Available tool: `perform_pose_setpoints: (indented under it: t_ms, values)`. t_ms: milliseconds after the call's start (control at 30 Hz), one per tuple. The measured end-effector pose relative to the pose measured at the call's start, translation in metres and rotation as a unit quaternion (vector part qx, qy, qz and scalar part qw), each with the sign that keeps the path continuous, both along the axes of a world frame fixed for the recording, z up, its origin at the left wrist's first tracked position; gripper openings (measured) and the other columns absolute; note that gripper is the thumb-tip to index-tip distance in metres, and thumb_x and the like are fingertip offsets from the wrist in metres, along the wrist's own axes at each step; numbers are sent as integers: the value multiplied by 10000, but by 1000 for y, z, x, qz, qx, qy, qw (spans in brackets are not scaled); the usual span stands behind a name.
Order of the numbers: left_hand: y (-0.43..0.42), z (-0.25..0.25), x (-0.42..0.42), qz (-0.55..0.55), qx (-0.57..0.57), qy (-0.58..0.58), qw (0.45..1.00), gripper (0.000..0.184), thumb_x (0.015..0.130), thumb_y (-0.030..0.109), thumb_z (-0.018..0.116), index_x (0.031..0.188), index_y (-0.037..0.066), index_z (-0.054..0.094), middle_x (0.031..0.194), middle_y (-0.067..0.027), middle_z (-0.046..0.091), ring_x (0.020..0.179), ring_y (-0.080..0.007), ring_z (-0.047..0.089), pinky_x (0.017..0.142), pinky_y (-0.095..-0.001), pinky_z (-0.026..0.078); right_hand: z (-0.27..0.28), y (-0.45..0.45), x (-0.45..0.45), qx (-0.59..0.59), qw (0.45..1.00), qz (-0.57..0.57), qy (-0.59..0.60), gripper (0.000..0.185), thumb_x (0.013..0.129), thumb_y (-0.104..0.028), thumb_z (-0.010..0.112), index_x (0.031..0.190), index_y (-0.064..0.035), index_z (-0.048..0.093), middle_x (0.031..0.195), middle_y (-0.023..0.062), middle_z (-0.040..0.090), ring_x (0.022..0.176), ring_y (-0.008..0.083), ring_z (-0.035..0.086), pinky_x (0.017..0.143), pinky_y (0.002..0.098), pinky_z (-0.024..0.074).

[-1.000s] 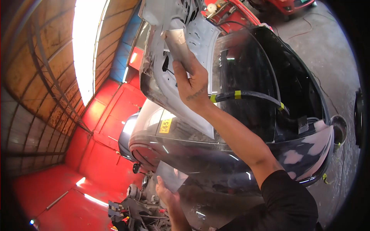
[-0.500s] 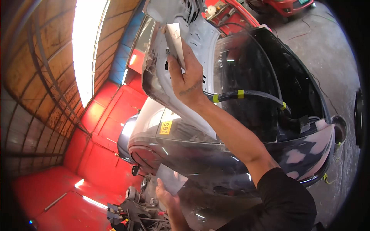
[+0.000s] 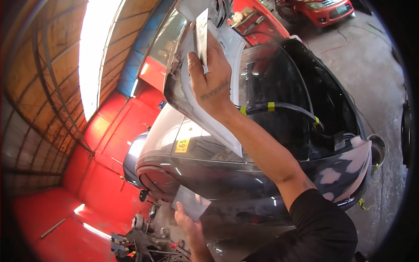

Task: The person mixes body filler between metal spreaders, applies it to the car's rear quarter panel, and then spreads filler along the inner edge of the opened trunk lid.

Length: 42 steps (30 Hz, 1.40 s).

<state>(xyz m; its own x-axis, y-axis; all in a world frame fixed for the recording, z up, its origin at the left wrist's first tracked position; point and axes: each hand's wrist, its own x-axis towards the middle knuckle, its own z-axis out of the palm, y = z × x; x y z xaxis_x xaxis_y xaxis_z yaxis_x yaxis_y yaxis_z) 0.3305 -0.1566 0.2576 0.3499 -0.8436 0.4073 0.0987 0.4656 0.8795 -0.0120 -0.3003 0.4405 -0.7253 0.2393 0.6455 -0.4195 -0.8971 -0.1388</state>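
My right hand (image 3: 213, 85) is raised and closed round a flat, thin putty spreader (image 3: 201, 37), its blade pointing up. Behind that hand stands the raised lid (image 3: 182, 102) of a dark car, with a rough, worn edge; whether the blade touches it is hard to tell. Lower down, my left hand (image 3: 187, 223) grips a thin grey flat sheet (image 3: 190, 203) by its near edge, thumb on top. The sheet is held in front of the car's dark side (image 3: 218, 179).
Yellow-taped black trim (image 3: 271, 107) curves across the car's glass. Sanded pale patches mark the car's corner (image 3: 345, 168). Loose parts (image 3: 144, 240) lie on the floor at lower left. A bucket (image 3: 377, 148) stands at right, and a red car (image 3: 323, 12) is parked beyond.
My right hand has lifted slightly, and the spreader has turned more upright and more edge-on. The left hand still holds the sheet. The whole view has shifted a little.
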Motion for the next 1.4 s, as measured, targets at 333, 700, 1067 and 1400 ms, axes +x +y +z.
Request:
perform_pose_setpoints:
  t_ms: [333, 700, 1067, 1400]
  values:
    - [-10, -14, 24, -3, 2, 25, 1000, 394, 1092, 280, 529, 1203, -87, 619, 1155, -160, 689, 1034, -264, 695, 939, -415, 560, 12, 11, 14, -14, 999, 48, -15, 538, 963, -127, 673, 1452, 31, 514, 1383, 232, 591, 1180, 331, 634, 959, 382, 525]
    - [-13, -28, 52, -23, 5, 61, 998, 376, 1089, 258, 534, 1208, -90, 609, 1160, -169, 691, 1042, -282, 701, 937, -430, 580, 22, 11, 5, 5, 998, 67, 16, 652, 900, -68, 697, 1492, 44, 448, 1298, 221, 570, 1093, 325, 638, 822, 358, 602]
    - [-17, -44, 65, -21, 18, 94, 995, 354, 1082, 263, 557, 1180, -72, 611, 1148, -153, 690, 1025, -258, 700, 920, -407, 581, 19, -2, 14, 25, 997, 60, 38, 738, 858, -35, 708, 1534, 28, 417, 1454, 233, 474, 1139, 291, 646, 884, 340, 594]
    - [-15, -52, 79, -16, 23, 98, 995, 367, 1096, 255, 522, 1212, -83, 604, 1183, -163, 683, 1055, -278, 700, 942, -426, 587, 13, -3, 28, 22, 997, 62, 42, 740, 842, -1, 701, 1525, 52, 421, 1470, 226, 460, 1209, 283, 619, 919, 327, 590]
